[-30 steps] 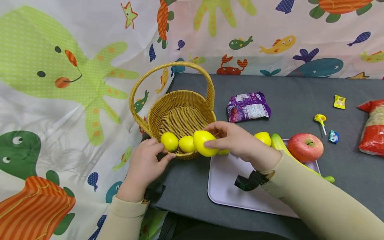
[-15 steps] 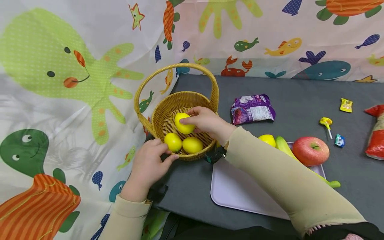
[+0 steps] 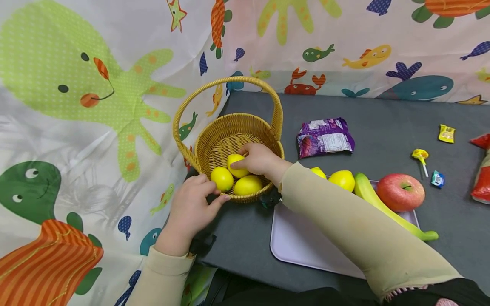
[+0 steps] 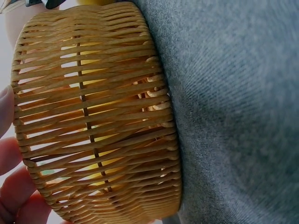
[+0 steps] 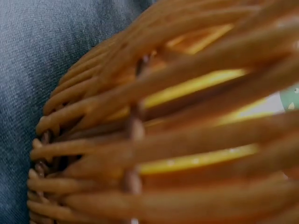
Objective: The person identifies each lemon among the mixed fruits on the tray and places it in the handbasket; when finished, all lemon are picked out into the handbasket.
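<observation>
A wicker basket (image 3: 239, 122) with a tall hoop handle stands at the left end of the table. My left hand (image 3: 192, 208) holds its near rim, thumb and fingers at the edge; the left wrist view shows fingertips (image 4: 11, 154) beside the weave. Inside the basket, my right hand (image 3: 260, 159) pinches a lemon (image 3: 236, 165) between thumb and fingers. Two more lemons lie in the front of the basket, one at left (image 3: 222, 179) and one at right (image 3: 248, 185). Basket weave (image 5: 163, 149) fills most of the right wrist view, yellow showing through its gaps.
Right of the basket, a pale tray (image 3: 294, 242) lies partly under my right sleeve. By its far side are a lemon (image 3: 342, 181), banana (image 3: 375, 208) and apple (image 3: 400, 192). Beyond lie a purple packet (image 3: 325, 137), lollipop (image 3: 420, 156), small sweets (image 3: 437, 179) and a red bag (image 3: 482, 174).
My right hand has carried the lemon from above the basket's near right rim to inside, then lowered it beside the two others. My left hand stays at the rim.
</observation>
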Demonstrator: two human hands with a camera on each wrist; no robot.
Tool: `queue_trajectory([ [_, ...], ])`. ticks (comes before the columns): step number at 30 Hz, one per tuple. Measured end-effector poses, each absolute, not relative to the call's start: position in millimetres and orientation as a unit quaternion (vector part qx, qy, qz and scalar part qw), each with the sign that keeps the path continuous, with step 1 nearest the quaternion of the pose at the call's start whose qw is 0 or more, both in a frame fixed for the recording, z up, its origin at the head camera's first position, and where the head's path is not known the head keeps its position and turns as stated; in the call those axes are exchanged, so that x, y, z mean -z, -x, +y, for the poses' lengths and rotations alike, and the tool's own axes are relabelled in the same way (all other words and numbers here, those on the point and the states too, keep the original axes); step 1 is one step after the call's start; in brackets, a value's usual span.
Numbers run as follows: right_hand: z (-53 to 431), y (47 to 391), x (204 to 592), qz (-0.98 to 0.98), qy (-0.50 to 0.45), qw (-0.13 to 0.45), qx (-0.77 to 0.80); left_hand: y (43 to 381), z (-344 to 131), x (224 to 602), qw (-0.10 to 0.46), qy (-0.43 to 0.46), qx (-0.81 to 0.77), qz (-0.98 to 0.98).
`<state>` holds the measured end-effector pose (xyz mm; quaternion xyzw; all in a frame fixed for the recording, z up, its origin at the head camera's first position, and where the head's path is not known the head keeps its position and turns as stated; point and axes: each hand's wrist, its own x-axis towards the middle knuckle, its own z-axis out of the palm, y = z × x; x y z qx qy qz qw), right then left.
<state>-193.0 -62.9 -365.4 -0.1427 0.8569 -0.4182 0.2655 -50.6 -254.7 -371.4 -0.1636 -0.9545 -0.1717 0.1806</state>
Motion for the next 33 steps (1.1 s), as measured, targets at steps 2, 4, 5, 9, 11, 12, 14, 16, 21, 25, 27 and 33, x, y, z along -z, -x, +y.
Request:
queue_trajectory([
  [2, -62, 193, 365, 0.862, 0.145, 0.266, 0.406, 51, -254, 371, 0.182, 0.164, 0.173, -0.954],
  [4, -62, 193, 365, 0.866, 0.146, 0.266, 0.397, 52, -253, 371, 0.183, 0.166, 0.174, -0.953],
  [5, -61, 193, 365, 0.868, 0.146, 0.267, 0.393, 52, -253, 371, 0.184, 0.167, 0.174, -0.953],
  [9, -60, 193, 365, 0.874, 0.151, 0.264, 0.378, 54, -252, 371, 0.186, 0.171, 0.173, -0.952],
  [11, -59, 192, 364, 0.877, 0.153, 0.263, 0.372, 55, -251, 371, 0.186, 0.172, 0.172, -0.952],
  [12, -58, 192, 363, 0.879, 0.154, 0.261, 0.368, 55, -251, 370, 0.185, 0.172, 0.172, -0.952],
  [14, -57, 193, 363, 0.882, 0.159, 0.26, 0.361, 55, -249, 370, 0.182, 0.171, 0.172, -0.953],
  [16, -54, 192, 362, 0.881, 0.164, 0.258, 0.361, 56, -248, 369, 0.178, 0.171, 0.171, -0.954],
  [21, -45, 189, 352, 0.874, 0.184, 0.242, 0.379, 56, -248, 372, 0.169, 0.166, 0.179, -0.955],
  [25, -24, 181, 328, 0.833, 0.168, 0.256, 0.46, 53, -250, 374, 0.165, 0.161, 0.183, -0.956],
  [27, -8, 175, 317, 0.797, 0.148, 0.273, 0.518, 53, -250, 374, 0.165, 0.161, 0.182, -0.956],
  [33, 35, 159, 299, 0.74, 0.097, 0.265, 0.61, 51, -254, 373, 0.172, 0.16, 0.187, -0.954],
])
